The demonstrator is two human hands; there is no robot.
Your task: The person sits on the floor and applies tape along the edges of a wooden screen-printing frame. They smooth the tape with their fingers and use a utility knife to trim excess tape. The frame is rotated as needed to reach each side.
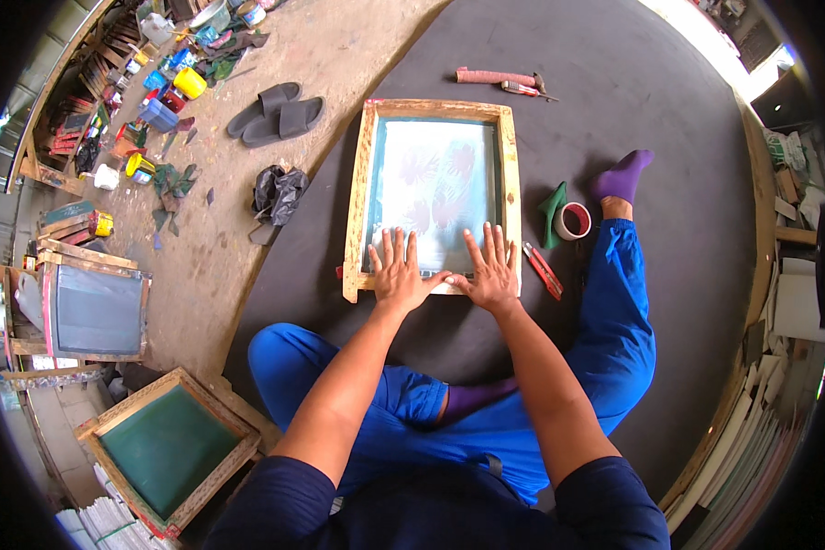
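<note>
- The wooden frame (511,183) with its pale screen (435,170) lies on the dark platform (678,312).
- The left hand (400,276) and right hand (493,277) lie flat over its near end, thumbs meeting, gripping nothing.
- Leaning too hard could slacken the screen; a careless sideways reach could knock the red knife (543,271).
- No brand or label is legible on knife or tape roll (561,221).
</note>
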